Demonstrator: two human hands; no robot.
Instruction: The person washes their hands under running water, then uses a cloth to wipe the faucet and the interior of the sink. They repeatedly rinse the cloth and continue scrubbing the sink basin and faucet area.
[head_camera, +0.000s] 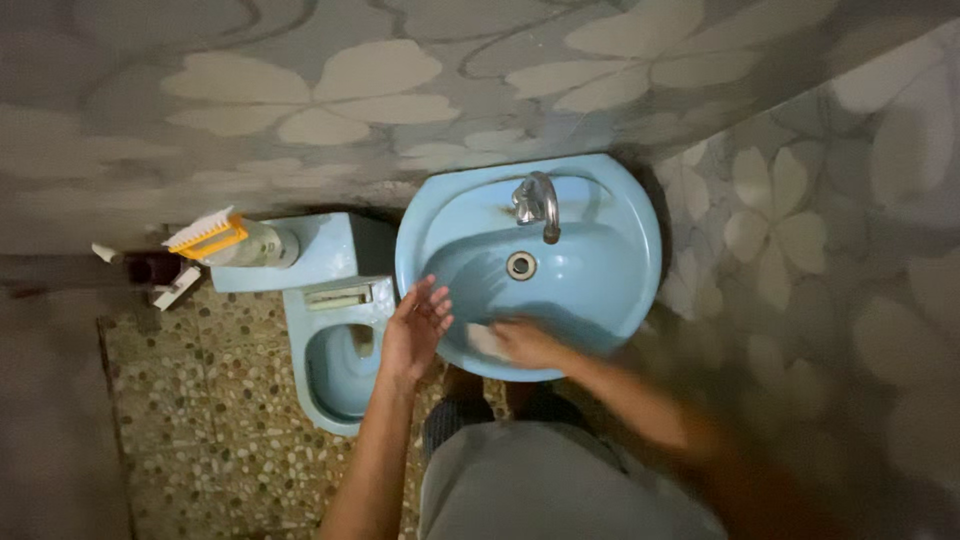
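A light blue wash basin (610, 270) hangs on the wall, with a metal tap (538, 203) at its back and a round drain (521, 265) in the bowl. My left hand (415, 327) rests flat on the basin's front left rim, fingers spread and holding nothing. My right hand (525, 343), blurred, presses a pale cloth or sponge (484, 339) against the inside of the bowl near the front rim.
A light blue toilet (335, 360) with its cistern (320, 250) stands left of the basin. An orange and white brush (207, 237) and a bottle (262, 245) lie on the cistern. The floor (200, 430) is pebbled; flowered tiles (300, 90) cover the walls.
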